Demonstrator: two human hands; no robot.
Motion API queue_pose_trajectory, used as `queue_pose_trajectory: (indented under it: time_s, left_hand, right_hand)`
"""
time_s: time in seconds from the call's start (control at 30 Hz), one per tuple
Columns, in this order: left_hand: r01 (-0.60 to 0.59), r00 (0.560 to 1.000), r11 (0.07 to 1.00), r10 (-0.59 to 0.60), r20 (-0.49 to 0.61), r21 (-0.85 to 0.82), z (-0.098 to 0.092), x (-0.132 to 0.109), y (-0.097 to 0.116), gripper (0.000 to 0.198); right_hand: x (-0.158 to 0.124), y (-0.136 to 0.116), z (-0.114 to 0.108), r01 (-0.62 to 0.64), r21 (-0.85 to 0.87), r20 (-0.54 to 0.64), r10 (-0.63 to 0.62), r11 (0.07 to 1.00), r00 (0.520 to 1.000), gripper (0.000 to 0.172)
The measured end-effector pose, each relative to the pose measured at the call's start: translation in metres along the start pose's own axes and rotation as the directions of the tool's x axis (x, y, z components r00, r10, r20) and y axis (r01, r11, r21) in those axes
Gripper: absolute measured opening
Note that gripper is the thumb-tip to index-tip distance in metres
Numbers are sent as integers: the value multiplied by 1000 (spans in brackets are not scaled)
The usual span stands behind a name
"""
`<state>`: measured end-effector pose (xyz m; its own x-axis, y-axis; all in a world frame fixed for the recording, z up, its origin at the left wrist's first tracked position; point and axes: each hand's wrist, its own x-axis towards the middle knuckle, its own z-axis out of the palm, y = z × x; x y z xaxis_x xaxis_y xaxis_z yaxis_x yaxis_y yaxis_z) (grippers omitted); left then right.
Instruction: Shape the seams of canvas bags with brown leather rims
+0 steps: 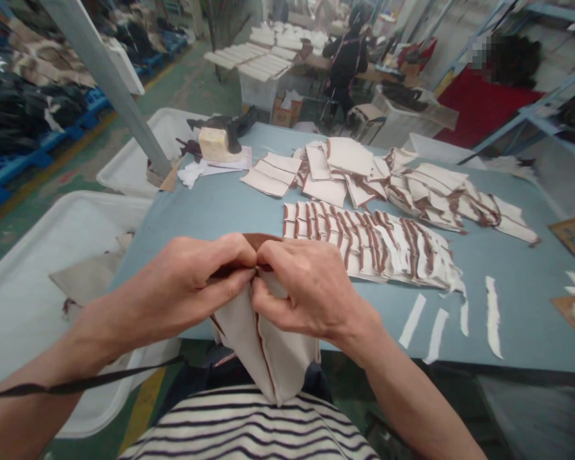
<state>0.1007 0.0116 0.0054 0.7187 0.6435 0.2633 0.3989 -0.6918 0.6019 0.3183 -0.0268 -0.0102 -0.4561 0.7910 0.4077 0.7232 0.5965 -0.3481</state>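
Note:
A cream fabric piece point(282, 351) with brown edging hangs between my hands, close to my body at the table's front edge. My left hand point(211, 271) pinches its top brown edge between thumb and fingers. Right beside it, my right hand point(301, 281) is closed on the same edge, so the fingertips of both hands nearly meet. A brown seam runs down the middle of the piece. Just beyond my hands, a row of overlapping cream pieces with brown edges point(326, 223) lies on the blue table point(211, 223). What lies between my fingertips is hidden.
A loose pile of cream pieces point(345, 160) covers the table's far side. White strips point(412, 319) lie at right, and a yellowish block point(214, 144) stands at far left. White bins point(71, 204) flank the table's left, near a metal post point(110, 83). A person point(347, 57) sits farther back.

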Motion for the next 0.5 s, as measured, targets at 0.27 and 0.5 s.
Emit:
queue_pose_trajectory:
  time_s: [0.27, 0.5]
  left_hand:
    - [-77, 997, 996, 76, 33, 43, 7, -5, -8, 21]
    - [-66, 994, 995, 60, 86, 70, 8, -15, -15, 37]
  right_hand:
    - [1, 8, 6, -126, 312, 51, 116, 942, 992, 6]
    - [2, 12, 0, -311, 621, 249, 195, 719, 949, 8]
